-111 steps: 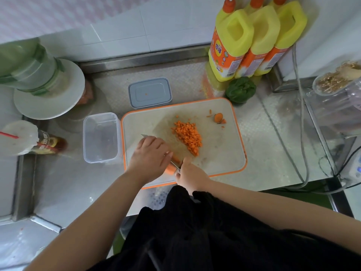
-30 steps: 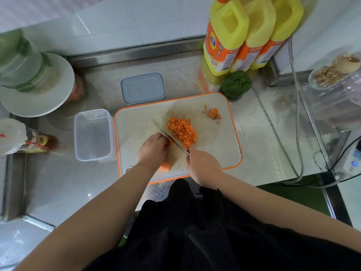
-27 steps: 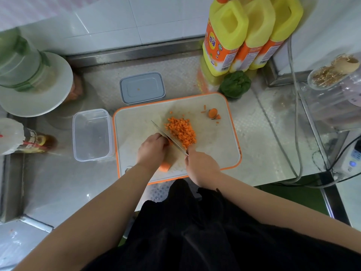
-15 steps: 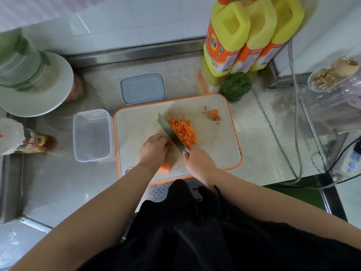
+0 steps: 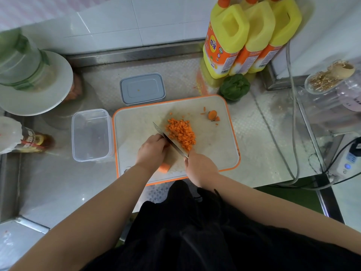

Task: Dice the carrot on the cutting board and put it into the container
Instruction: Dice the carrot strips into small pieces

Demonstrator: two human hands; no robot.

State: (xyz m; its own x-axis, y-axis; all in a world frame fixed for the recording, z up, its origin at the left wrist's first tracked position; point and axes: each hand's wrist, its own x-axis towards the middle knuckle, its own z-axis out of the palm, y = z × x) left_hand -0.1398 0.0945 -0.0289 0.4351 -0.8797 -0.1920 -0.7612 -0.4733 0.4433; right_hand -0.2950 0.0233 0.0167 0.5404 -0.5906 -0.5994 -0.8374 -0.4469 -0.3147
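Since half a second ago the knife (image 5: 171,140) has dropped lower, its blade now down beside the left knuckles. Nearest, the left hand (image 5: 151,151) curls over the carrot piece (image 5: 164,168), its grip holding it on the cutting board (image 5: 136,126). The right hand (image 5: 199,166) has its grip wrapped round the knife handle. Beyond the blade lies the diced carrot pile (image 5: 181,133). Left of the board on the surface (image 5: 58,182) stands the clear container (image 5: 90,134), with its lid (image 5: 142,89) farther back.

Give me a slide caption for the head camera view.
Left hand steadies orange carrot piece; right hand chops with steel knife.
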